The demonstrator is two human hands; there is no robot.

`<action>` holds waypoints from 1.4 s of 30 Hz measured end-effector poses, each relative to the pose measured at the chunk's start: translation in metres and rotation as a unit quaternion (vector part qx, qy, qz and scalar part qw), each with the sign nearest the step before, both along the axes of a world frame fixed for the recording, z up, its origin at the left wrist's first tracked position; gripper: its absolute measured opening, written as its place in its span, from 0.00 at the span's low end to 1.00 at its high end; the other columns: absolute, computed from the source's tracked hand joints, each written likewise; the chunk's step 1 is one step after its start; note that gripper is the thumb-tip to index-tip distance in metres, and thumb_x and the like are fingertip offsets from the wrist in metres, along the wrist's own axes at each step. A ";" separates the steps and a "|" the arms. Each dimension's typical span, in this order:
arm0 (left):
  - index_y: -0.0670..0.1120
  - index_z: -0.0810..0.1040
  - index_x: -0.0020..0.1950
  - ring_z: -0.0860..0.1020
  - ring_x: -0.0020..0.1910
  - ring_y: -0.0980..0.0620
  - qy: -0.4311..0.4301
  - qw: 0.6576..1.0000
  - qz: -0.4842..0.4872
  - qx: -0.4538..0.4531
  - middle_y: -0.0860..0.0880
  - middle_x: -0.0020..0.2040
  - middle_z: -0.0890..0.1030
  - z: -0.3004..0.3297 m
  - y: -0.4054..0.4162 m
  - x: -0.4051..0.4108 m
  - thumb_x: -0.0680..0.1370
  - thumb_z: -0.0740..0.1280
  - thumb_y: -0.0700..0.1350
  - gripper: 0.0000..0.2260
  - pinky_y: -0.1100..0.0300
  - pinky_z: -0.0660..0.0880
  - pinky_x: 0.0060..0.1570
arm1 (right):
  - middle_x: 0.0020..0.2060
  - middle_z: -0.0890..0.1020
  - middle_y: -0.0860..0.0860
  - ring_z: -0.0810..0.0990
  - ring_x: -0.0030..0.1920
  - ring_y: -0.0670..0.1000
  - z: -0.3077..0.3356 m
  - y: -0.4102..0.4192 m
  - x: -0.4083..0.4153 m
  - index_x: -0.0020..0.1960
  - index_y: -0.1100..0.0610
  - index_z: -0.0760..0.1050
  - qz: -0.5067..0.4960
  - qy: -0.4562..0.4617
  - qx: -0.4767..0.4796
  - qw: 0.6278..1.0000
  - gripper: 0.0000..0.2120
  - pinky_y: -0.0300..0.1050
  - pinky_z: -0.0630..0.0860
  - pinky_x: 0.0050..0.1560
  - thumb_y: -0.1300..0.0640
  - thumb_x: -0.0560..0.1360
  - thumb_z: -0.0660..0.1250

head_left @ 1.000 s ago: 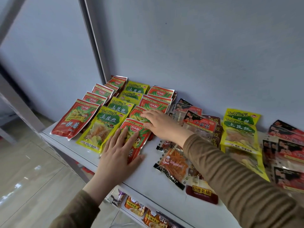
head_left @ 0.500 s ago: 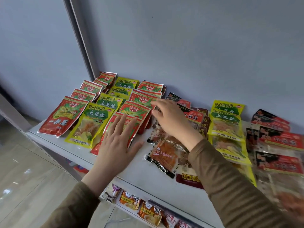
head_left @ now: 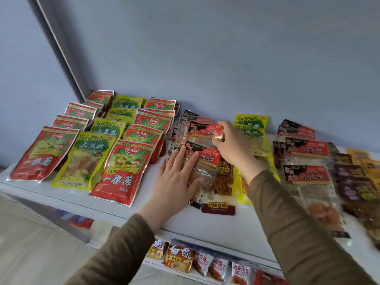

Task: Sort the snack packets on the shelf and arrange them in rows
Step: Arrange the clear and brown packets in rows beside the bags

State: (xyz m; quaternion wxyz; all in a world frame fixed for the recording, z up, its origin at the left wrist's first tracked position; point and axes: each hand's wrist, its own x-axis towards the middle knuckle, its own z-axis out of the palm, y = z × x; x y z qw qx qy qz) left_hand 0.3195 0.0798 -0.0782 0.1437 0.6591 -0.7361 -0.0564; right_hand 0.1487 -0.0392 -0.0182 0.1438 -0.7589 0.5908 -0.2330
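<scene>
Snack packets cover a white shelf (head_left: 67,199). At the left they lie in rows: red packets (head_left: 121,171) and yellow-green packets (head_left: 86,159). In the middle is a loose pile of clear packets with red-black labels. My right hand (head_left: 233,144) pinches the right end of one such packet (head_left: 203,130) lifted over the pile. My left hand (head_left: 176,177) lies flat, fingers straight, on another red-black labelled packet (head_left: 207,158) in the pile. More yellow-green packets (head_left: 251,122) and red-black ones (head_left: 306,149) lie to the right.
A blue-grey wall rises right behind the shelf. A grey upright post (head_left: 61,48) stands at the back left corner. Dark brown and yellow packets (head_left: 353,173) crowd the far right. A lower shelf holds more snack packets (head_left: 178,258). Floor tiles show at the left.
Both hands left the red packets at the left and moved right to the middle pile. My right hand took hold of a red-black labelled packet; my left hand came down flat on another.
</scene>
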 end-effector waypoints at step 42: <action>0.66 0.44 0.82 0.40 0.83 0.45 -0.006 0.995 0.091 0.036 0.51 0.85 0.42 0.010 0.014 -0.002 0.77 0.47 0.74 0.35 0.40 0.41 0.80 | 0.74 0.71 0.58 0.73 0.70 0.60 0.011 -0.008 0.027 0.81 0.60 0.56 -0.014 -0.154 0.114 0.981 0.28 0.57 0.71 0.70 0.60 0.82 0.57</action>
